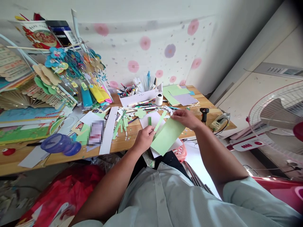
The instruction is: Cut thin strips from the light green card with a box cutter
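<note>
Two hands held a light green paper sheet [167, 136] above the near edge of the wooden table [123, 143], at the centre of the scene. The sheet was a plain, flat, elongated rectangle, tilted so that its far end rose toward the right. A narrow strip [160, 120] of the same green stood off its far left edge, seemingly partly cut free, though the join was unclear. The left hand [144, 138] gripped the sheet's left edge, thumb closed against curled fingers, forearm reaching in from the near left. Dark green slivers [149, 121] stood just above its fingers; whether it held them could not be told. The right hand [186, 118] pinched the sheet's far end, knuckles up, forearm entering from the near right. A white sheet [153, 119] lay on the table behind the green one, with a glue gun [204, 113] farther right.
</note>
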A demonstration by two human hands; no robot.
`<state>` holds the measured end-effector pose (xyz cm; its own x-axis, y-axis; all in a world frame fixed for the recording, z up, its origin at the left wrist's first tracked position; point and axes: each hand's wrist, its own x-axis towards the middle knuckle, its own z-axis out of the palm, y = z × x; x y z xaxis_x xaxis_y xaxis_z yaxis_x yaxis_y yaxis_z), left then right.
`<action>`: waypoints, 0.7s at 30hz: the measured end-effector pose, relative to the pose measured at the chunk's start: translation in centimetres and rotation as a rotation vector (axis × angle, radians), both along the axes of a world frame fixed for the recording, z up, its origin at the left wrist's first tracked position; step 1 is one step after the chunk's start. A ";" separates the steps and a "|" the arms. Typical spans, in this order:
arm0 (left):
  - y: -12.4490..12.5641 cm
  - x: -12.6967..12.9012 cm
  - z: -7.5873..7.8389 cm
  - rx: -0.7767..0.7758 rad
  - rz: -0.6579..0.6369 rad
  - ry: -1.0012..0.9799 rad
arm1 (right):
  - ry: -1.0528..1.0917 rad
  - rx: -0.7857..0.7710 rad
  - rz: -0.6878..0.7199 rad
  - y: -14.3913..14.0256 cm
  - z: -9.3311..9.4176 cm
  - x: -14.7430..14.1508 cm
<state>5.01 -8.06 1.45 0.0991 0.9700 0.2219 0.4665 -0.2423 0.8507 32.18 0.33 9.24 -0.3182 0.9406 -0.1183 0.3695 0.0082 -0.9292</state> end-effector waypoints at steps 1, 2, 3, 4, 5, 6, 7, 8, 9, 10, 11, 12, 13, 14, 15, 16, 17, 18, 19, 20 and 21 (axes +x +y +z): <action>0.1 0.0 -0.2 -0.017 -0.010 -0.030 | -0.010 0.003 -0.002 -0.1 0.1 0.0; 0.1 0.0 -0.4 -0.031 -0.020 -0.050 | -0.020 0.006 -0.004 -0.1 0.1 0.0; 0.1 0.0 -0.6 -0.042 -0.028 -0.060 | -0.032 0.010 -0.005 -0.2 0.2 0.1; 0.1 -0.1 -0.8 -0.049 -0.035 -0.061 | -0.043 0.012 -0.005 -0.2 0.2 0.1; 0.1 -0.1 -0.9 -0.055 -0.043 -0.059 | -0.052 0.013 -0.003 -0.3 0.3 0.1; 0.1 -0.1 -0.9 -0.059 -0.049 -0.057 | -0.059 0.012 -0.001 -0.3 0.3 0.1; 0.0 -0.1 -1.0 -0.061 -0.054 -0.054 | -0.064 0.011 0.000 -0.4 0.4 0.1; 0.0 -0.1 -1.0 -0.062 -0.058 -0.052 | -0.066 0.010 0.001 -0.5 0.4 0.1; 0.0 -0.1 -1.0 -0.061 -0.060 -0.050 | -0.069 0.011 0.002 -0.5 0.5 0.2; -0.1 -0.1 -1.0 -0.061 -0.062 -0.048 | -0.072 0.013 0.002 -0.6 0.5 0.2; -0.1 -0.1 -1.0 -0.061 -0.064 -0.045 | -0.077 0.017 0.000 -0.6 0.6 0.2; -0.1 -0.2 -1.1 -0.061 -0.068 -0.042 | -0.083 0.021 0.000 -0.6 0.6 0.2; -0.1 -0.2 -1.1 -0.062 -0.073 -0.040 | -0.089 0.024 0.000 -0.6 0.5 0.3; -0.1 -0.2 -1.1 -0.063 -0.077 -0.038 | -0.099 0.029 -0.001 -0.6 0.5 0.4; -0.1 -0.2 -1.0 -0.065 -0.080 -0.036 | -0.108 0.033 0.000 -0.5 0.4 0.4; -0.1 -0.2 -1.0 -0.066 -0.081 -0.033 | -0.117 0.036 0.001 -0.4 0.3 0.5; -0.1 -0.2 -1.0 -0.065 -0.080 -0.028 | -0.125 0.038 0.002 -0.3 0.2 0.6; -0.1 -0.2 -0.9 -0.064 -0.080 -0.025 | -0.132 0.039 0.001 -0.2 0.1 0.7; -0.2 -0.3 -0.9 -0.064 -0.080 -0.023 | -0.137 0.039 0.000 -0.2 0.0 0.7; -0.2 -0.3 -0.8 -0.065 -0.080 -0.026 | -0.139 0.037 -0.001 -0.1 -0.1 0.8; -0.2 -0.3 -0.8 -0.067 -0.079 -0.032 | -0.140 0.033 -0.003 -0.1 -0.2 0.8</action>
